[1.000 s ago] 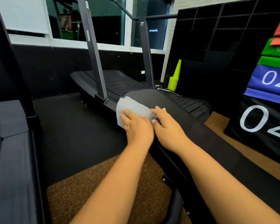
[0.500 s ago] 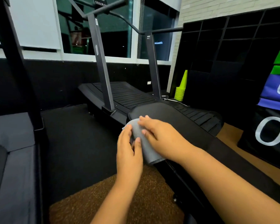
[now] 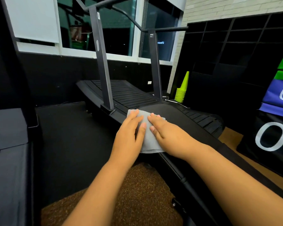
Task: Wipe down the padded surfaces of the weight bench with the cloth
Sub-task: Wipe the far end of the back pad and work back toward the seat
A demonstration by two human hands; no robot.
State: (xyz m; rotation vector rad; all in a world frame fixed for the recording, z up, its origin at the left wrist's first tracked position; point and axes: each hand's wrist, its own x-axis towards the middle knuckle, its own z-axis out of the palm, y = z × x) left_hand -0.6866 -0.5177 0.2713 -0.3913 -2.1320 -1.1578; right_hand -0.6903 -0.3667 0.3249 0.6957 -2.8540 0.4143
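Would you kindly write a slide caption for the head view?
Both hands, left hand and right hand, press a grey cloth flat on the black bench pad.

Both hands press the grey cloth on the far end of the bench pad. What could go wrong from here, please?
The cloth hangs over the pad's left edge, so a sideways stroke might drag it off the bench pad. The left hand sits at that edge and may slip off. The pad part nearer the person, under the right hand's arm, could be missed.
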